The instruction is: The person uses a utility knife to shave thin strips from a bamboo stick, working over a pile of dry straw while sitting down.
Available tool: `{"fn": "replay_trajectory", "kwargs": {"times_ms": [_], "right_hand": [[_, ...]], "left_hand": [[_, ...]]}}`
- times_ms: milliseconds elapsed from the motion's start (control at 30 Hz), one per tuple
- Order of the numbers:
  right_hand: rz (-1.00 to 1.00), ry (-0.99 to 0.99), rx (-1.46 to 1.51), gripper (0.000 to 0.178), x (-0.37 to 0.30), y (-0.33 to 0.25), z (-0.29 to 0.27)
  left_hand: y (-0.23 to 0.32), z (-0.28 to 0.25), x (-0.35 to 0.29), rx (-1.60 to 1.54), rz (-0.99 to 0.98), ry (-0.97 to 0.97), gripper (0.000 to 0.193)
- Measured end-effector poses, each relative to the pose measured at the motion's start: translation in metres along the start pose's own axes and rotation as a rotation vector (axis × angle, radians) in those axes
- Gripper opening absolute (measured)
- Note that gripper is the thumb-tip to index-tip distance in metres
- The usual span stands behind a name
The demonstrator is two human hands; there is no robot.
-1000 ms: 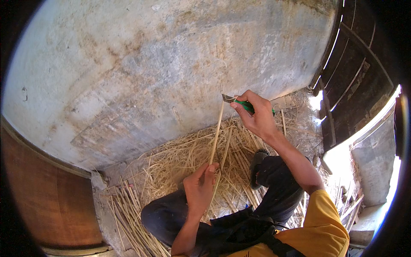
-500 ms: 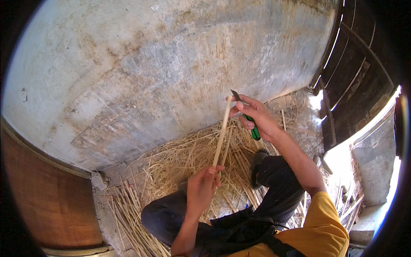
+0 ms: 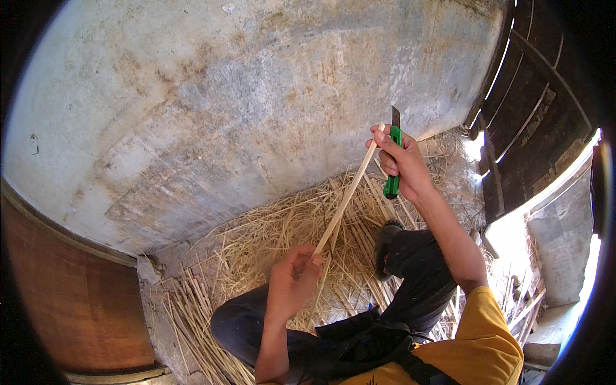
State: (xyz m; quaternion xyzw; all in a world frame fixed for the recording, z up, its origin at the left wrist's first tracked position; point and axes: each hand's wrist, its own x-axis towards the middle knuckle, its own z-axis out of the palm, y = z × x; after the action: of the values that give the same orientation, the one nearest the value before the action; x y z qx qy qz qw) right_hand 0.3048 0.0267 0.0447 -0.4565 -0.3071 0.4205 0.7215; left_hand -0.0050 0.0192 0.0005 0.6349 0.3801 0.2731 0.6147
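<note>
A pale, narrow bamboo strip slants upward from my left hand to my right. My left hand is closed, its thumb and fingertips at the strip's lower end. In my right hand is a green utility knife, its blade out and pointing up toward the wall. The thumb and forefinger of that same hand pinch the strip's upper end, beside the knife. The blade stands apart from the strip.
Thin shavings and loose strips cover the floor between my legs and the stained wall. A bundle of long strips lies at lower left, near a brown wooden panel. Dark boards stand at right.
My right hand has moved up and right with the knife, whose blade has turned more upright. The strip now leans further right. My left hand has shifted slightly left.
</note>
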Motion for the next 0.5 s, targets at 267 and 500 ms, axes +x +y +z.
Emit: {"fn": "replay_trajectory", "kwargs": {"times_ms": [267, 500], "right_hand": [[-0.288, -0.131, -0.524, 0.043, -0.027, 0.018, 0.02], [-0.469, -0.444, -0.912, 0.038, -0.065, 0.025, 0.047]], "left_hand": [[-0.006, 0.003, 0.004, -0.072, 0.114, 0.079, 0.02], [-0.003, 0.004, 0.003, -0.142, 0.13, 0.107, 0.027]]}}
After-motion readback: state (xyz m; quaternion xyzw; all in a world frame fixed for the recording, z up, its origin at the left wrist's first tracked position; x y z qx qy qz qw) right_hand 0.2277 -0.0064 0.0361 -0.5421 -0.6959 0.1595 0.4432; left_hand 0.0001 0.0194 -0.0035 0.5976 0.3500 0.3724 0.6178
